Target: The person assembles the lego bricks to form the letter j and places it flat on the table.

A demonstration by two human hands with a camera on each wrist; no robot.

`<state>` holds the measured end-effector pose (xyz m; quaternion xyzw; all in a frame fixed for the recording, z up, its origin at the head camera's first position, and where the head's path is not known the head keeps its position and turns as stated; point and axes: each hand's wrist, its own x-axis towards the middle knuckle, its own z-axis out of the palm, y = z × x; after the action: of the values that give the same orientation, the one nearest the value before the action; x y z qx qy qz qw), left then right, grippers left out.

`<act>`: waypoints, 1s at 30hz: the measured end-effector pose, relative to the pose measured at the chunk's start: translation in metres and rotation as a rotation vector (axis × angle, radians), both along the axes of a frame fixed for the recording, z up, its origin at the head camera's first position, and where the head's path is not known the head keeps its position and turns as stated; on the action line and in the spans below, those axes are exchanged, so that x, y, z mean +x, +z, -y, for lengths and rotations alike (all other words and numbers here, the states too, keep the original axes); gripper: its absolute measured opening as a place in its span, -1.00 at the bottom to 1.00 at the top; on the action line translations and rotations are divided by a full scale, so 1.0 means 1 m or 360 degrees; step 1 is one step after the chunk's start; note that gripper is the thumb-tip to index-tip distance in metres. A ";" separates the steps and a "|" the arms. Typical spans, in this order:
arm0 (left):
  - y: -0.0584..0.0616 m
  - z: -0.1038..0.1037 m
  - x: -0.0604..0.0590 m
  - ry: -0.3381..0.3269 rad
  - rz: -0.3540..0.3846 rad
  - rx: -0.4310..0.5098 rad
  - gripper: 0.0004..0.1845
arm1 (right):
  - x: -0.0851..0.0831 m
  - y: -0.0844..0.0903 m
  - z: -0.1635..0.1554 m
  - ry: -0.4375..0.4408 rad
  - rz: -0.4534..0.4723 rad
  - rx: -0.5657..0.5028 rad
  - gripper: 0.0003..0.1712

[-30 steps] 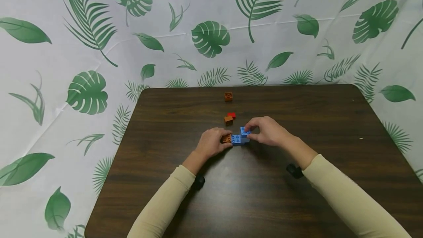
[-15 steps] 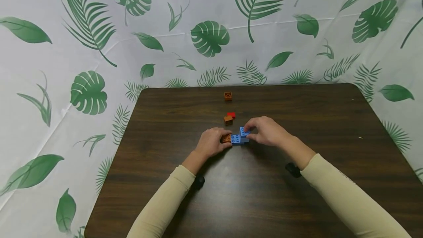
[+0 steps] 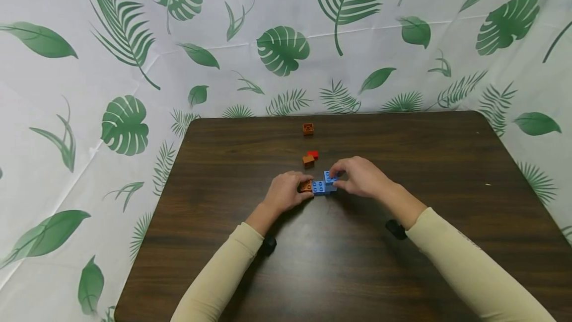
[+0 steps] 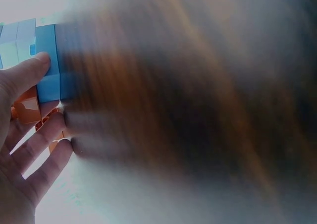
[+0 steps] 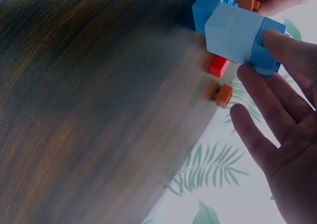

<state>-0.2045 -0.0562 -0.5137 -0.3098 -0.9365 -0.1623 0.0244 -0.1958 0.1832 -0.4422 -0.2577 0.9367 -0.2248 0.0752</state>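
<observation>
Head view: a dark wooden table (image 3: 339,262) stands against a white backdrop printed with green leaves (image 3: 281,48). Near the table's middle sits a small cluster of building bricks, and both hands meet at it.

The left hand (image 3: 286,194) rests on the table at the left end of the cluster. Its fingers are curled around a brown brick (image 3: 306,186), which touches a low blue brick (image 3: 319,188). In the left wrist view the thumb (image 4: 29,70) lies against the side of the blue brick (image 4: 48,65) and the other fingers (image 4: 42,140) reach beneath the brown brick (image 4: 27,107); much of that view is blurred.

The right hand (image 3: 361,178) rests at the right end. Its thumb and fingertips pinch a raised blue brick (image 3: 330,178) that stands one layer higher than the low blue brick and touches it. In the right wrist view the thumb (image 5: 292,48) presses the side of this block (image 5: 242,35), while the remaining fingers (image 5: 262,110) are nearly straight and spread below it.

Loose pieces lie beyond the cluster: a second brown brick (image 3: 308,161) just beside a red brick (image 3: 314,154), near the hands, and a third brown brick (image 3: 308,128) well apart, close to the far edge. Both forearms wear cream sleeves (image 3: 219,277).
</observation>
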 end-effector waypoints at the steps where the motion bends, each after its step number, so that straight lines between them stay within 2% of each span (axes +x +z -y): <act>1: 0.000 0.000 -0.001 -0.0001 0.0000 0.0003 -0.51 | 0.000 0.000 0.000 -0.0001 -0.0001 0.0000 -0.75; 11: -0.001 0.003 -0.005 -0.0020 0.0030 0.0034 -0.52 | -0.006 -0.002 0.003 -0.0006 0.0062 0.0015 -0.76; 20: 0.000 0.004 -0.007 -0.0012 0.0006 0.0010 -0.51 | -0.022 0.008 0.009 0.0086 0.0113 0.0014 -0.81; 26: 0.000 0.004 -0.007 -0.0019 0.0006 0.0012 -0.52 | -0.034 0.005 0.022 -0.0017 0.0101 -0.0078 -0.86; 30: 0.000 0.004 -0.006 -0.0019 -0.0006 0.0001 -0.52 | -0.045 -0.005 0.029 -0.0078 0.0108 -0.0046 -0.79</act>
<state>-0.2109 -0.0602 -0.5139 -0.3155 -0.9346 -0.1623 0.0252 -0.2410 0.1537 -0.4469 -0.2279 0.9363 -0.2488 0.0975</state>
